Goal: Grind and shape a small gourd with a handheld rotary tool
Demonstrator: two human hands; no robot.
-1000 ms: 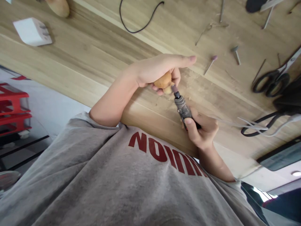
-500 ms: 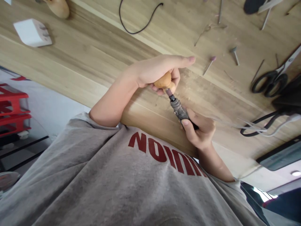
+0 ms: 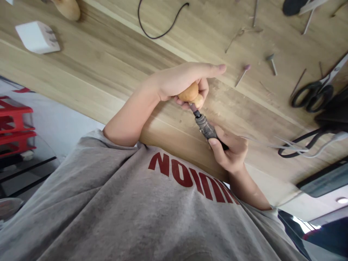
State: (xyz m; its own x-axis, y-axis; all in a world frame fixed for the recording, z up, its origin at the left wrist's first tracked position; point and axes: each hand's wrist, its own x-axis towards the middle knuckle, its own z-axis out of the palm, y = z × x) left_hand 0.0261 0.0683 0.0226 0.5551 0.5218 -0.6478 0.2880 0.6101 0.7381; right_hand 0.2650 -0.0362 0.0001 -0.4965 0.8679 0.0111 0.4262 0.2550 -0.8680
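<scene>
In the head view, the left hand (image 3: 187,81) curls its fingers around a rounded tan piece (image 3: 189,92) over the bench (image 3: 108,65); the right hand's (image 3: 231,148) fingers grip a rotary tool (image 3: 206,127), its tip at the piece's paler end.

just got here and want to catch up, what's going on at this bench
Someone in a grey shirt holds a small gourd-shaped piece in the left hand and a rotary tool in the right hand. The tool's tip is at the piece's smaller end. Dust and loose bits lie nearby, with scissors off to the side.
</scene>
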